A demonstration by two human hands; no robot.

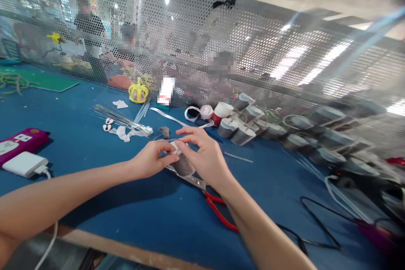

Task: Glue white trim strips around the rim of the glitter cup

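Ideally, the left hand [148, 160] and right hand [205, 159], both pinching the small white-topped grey cylinder [183, 167] over the red-handled metal scissors [199, 183], should press evenly without denting its wall.

The small cylinder [184, 166] is dark grey with a white upper part, the scissors [199, 183] silver with bright red handles, the counter [126, 206] deep blue. The stacked cylinders [243, 136] are grey and white, the crown-shaped piece [138, 94] yellow, the mat [58, 81] green. The purple case [23, 142] bears a white cartoon pattern; the grey screen [180, 46] is patterned with round holes.
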